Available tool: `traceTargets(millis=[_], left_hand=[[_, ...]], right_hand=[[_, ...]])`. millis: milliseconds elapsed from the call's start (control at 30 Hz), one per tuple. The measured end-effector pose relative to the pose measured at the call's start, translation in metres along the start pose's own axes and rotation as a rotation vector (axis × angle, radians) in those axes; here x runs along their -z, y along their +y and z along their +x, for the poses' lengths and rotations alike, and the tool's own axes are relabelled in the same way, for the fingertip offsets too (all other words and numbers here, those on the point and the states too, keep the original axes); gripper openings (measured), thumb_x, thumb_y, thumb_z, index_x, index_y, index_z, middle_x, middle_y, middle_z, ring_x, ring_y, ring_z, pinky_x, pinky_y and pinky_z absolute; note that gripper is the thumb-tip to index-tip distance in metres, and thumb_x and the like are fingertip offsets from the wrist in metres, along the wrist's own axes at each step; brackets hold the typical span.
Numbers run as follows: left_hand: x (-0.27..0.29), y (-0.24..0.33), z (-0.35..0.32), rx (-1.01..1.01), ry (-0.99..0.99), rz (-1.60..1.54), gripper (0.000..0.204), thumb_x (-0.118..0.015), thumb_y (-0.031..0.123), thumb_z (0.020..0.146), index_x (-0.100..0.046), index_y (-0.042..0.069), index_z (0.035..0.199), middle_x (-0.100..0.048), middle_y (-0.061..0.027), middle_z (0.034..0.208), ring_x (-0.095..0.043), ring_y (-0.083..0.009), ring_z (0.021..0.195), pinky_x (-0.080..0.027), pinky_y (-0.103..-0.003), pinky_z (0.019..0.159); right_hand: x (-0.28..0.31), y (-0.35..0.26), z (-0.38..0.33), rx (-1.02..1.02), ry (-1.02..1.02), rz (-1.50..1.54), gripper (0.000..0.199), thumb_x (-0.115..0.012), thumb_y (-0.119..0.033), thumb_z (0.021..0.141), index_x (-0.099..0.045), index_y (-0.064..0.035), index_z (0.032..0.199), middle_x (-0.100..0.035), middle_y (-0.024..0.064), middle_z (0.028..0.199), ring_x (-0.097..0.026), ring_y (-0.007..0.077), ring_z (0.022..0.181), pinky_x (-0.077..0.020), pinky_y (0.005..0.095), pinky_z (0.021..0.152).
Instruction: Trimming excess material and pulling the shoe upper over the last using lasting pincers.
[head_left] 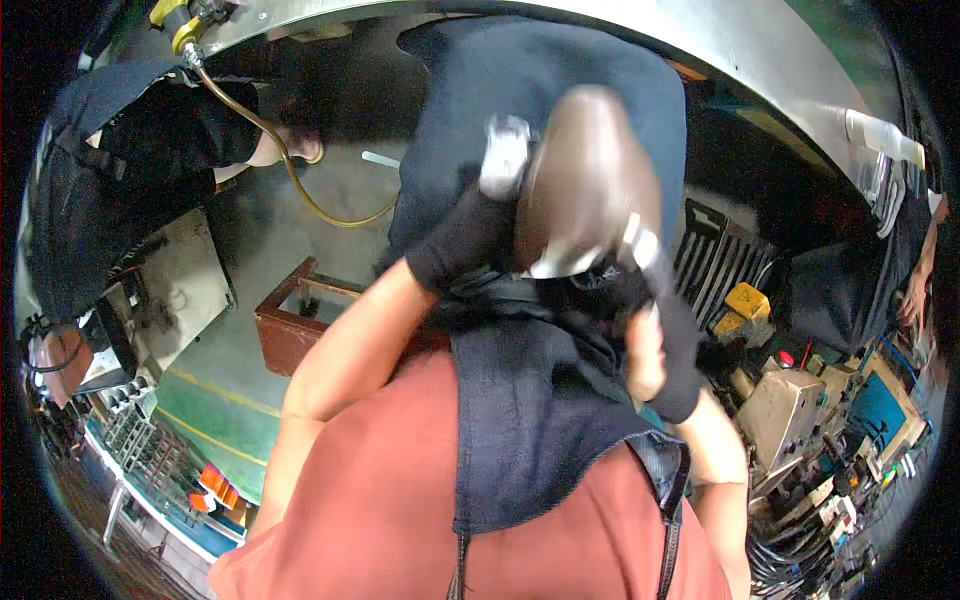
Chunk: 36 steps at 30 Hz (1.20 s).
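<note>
A glossy brown shoe [590,180], smeared by motion, is held above my lap with its rounded end pointing away from me. Pale material shows along its near edge. My left hand [490,195], in a black glove with whitish fingertips, grips the shoe's left side. At the near right end my right hand [650,275], gloved the same way, closes on the shoe; its fingers are partly blurred. A pale tan shape [645,355] lies along the right palm, and I cannot tell whether it is bare skin or a handle. A dark apron [540,400] covers my front.
A metal bench edge [740,60] curves across the far side. A brass-coloured hose [290,165] hangs at the left, above a brown stool [285,325]. At the right are a dark slatted crate [705,250], a yellow box [745,300] and machinery [790,410]. Other people stand both sides.
</note>
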<state>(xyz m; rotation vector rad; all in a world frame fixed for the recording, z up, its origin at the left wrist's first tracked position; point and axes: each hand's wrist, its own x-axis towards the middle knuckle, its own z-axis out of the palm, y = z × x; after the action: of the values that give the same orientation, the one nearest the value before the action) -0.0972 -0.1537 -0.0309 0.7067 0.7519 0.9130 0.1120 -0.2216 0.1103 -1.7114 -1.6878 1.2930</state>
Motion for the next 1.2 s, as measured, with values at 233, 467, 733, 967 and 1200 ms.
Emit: traceTargets(millis=[233, 467, 733, 967, 1200], left_hand=[[-0.036, 0.020, 0.047, -0.092, 0.243, 1.078, 0.064, -0.059, 0.018, 0.086, -0.033, -0.005, 0.139, -0.048, -0.0319, 0.132, -0.052, -0.0440, 0.121, -0.044, -0.045, 0.098], [-0.024, -0.026, 0.001, -0.291, 0.253, 0.931, 0.081, -0.068, 0.020, 0.080, -0.027, -0.006, 0.146, -0.037, -0.0303, 0.145, -0.039, -0.0424, 0.135, -0.034, -0.040, 0.110], [-0.018, -0.041, -0.008, -0.224, 0.229, 0.940, 0.079, -0.066, 0.024, 0.086, -0.025, -0.008, 0.146, -0.029, -0.0305, 0.149, -0.027, -0.0415, 0.141, -0.026, -0.042, 0.115], [-0.033, -0.012, 0.053, -0.252, 0.326, 0.779, 0.070, -0.060, 0.019, 0.087, -0.027, -0.008, 0.143, -0.034, -0.0335, 0.143, -0.033, -0.0464, 0.136, -0.030, -0.043, 0.112], [-0.032, -0.003, 0.049, -0.094, 0.312, 0.921, 0.074, -0.059, 0.024, 0.090, -0.020, -0.009, 0.144, -0.041, -0.0287, 0.139, -0.039, -0.0362, 0.135, -0.030, -0.040, 0.112]], right_hand=[[0.023, 0.026, 0.105, -0.501, -0.174, 0.269, 0.050, -0.038, -0.047, 0.102, -0.061, -0.0042, 0.091, -0.060, 0.0061, 0.074, -0.055, 0.0126, 0.058, -0.0456, 0.0287, 0.061], [0.085, 0.023, 0.109, -0.162, -0.421, -0.166, 0.048, -0.052, -0.041, 0.098, -0.063, 0.0051, 0.092, -0.061, 0.0055, 0.074, -0.055, 0.0116, 0.073, -0.0463, 0.0334, 0.068], [0.044, 0.034, 0.119, 0.286, -0.263, -1.140, 0.046, -0.053, -0.045, 0.094, -0.063, -0.0047, 0.073, -0.065, 0.0140, 0.073, -0.066, 0.0309, 0.067, -0.0516, 0.0405, 0.059], [0.087, 0.027, 0.117, -0.434, -0.726, 0.008, 0.037, -0.050, -0.033, 0.100, -0.060, 0.0001, 0.086, -0.055, 0.0133, 0.065, -0.062, 0.0148, 0.061, -0.0465, 0.0362, 0.056], [0.094, -0.048, 0.096, 0.467, -0.423, -1.188, 0.042, -0.057, -0.044, 0.092, -0.063, -0.0037, 0.084, -0.064, 0.0145, 0.072, -0.062, 0.0341, 0.059, -0.0482, 0.0405, 0.054]])
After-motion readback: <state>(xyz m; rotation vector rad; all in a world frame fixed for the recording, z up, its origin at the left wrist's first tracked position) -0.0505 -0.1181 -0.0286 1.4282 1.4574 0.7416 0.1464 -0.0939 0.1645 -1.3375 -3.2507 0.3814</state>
